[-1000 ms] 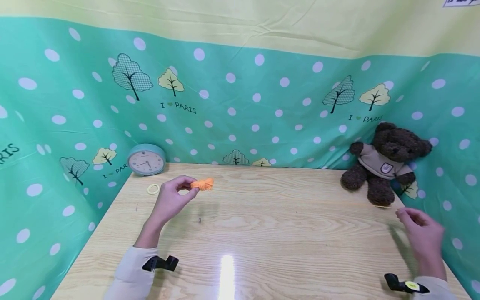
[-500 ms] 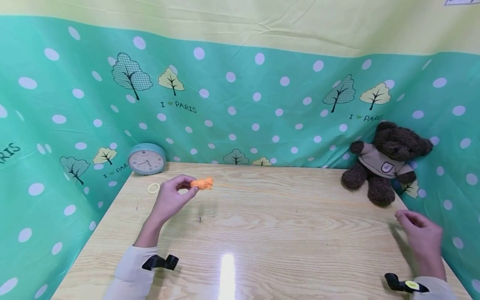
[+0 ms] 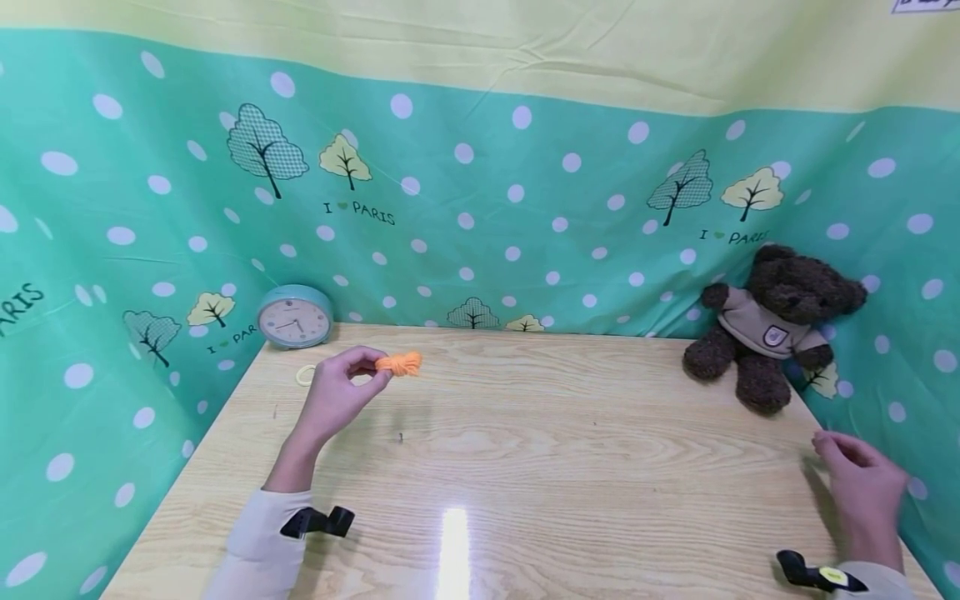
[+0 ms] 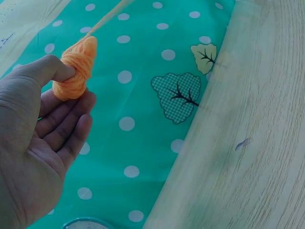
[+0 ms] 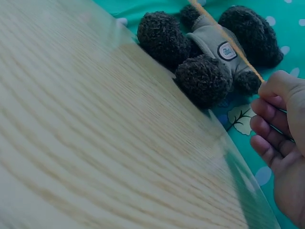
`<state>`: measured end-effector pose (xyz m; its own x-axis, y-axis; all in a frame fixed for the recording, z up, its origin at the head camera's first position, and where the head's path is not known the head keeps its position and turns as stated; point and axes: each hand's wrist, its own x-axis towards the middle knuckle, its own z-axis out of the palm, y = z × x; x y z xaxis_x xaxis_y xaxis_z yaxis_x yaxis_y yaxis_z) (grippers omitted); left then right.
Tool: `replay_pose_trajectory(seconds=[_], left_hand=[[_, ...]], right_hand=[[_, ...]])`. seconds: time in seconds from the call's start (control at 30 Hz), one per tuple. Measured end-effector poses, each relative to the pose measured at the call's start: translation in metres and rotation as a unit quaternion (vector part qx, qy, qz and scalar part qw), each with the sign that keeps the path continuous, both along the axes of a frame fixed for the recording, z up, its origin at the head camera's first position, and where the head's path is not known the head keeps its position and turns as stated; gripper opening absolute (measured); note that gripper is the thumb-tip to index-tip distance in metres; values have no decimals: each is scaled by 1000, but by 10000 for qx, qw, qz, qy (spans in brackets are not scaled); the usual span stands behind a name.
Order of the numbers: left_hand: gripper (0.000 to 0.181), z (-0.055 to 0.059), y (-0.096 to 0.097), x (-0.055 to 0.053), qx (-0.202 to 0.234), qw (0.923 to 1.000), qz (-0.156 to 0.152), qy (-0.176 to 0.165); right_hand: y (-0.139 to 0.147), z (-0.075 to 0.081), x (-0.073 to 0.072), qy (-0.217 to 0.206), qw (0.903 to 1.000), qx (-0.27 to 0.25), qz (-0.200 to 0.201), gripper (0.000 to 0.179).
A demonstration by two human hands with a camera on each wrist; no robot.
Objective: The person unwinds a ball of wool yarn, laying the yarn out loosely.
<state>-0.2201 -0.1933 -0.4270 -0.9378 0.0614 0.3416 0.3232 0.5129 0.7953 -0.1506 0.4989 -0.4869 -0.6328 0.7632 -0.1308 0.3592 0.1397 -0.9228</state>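
Observation:
Between the thumb and forefinger of my left hand [image 3: 337, 400] is a small wound bundle of orange yarn [image 3: 400, 364], above the left part of the table. The left wrist view shows its wraps, with the thumb pressed on the yarn bundle [image 4: 76, 71] and the lower fingers loosely bent. A single strand [image 4: 110, 18] leaves the bundle toward the top of that view. Far to the right, my right hand [image 3: 862, 483] pinches the strand's other stretch; in the right wrist view this yarn strand [image 5: 233, 45] runs taut up from the fingertips, in front of the bear.
A dark brown teddy bear [image 3: 780, 325] in a light shirt sits at the table's back right corner. A teal round clock [image 3: 295, 317] stands at the back left, with a pale ring [image 3: 304, 375] near it. Patterned green cloth [image 3: 487, 192] hangs behind the wooden table [image 3: 540, 483].
My right hand has moved a little right and toward me, still pinching the strand. My left hand has shifted slightly left with the bundle, which has turned a little.

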Motion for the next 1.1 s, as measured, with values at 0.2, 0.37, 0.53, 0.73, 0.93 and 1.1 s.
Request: replay_pose_trajectory(seconds=[0.2,0.37,0.53,0.73,0.93,1.1], left_hand=[[15,0,1,0,-15,9999,-24,-113],[15,1,3,0,41,9998,-100,-144],[15,1,3,0,35,9999,-107,-125],[14,1,3,0,37,9998,-134,-118],[14,1,4,1,27,9999,-132,-108],[15,2,5,2,32,9998,-150,-119]], right_hand=[[5,-2,4,-868,9843,907,1238,31],[4,-12,4,-1022,9506,1984,2157,57],[3,-15,4,-1096,9425,2206,2259,63],[1,-16,3,-1091,9433,2202,2231,61],[0,-8,3,-1091,9601,1546,2059,51],[-11,9,2,-761,9656,1118,2219,46]])
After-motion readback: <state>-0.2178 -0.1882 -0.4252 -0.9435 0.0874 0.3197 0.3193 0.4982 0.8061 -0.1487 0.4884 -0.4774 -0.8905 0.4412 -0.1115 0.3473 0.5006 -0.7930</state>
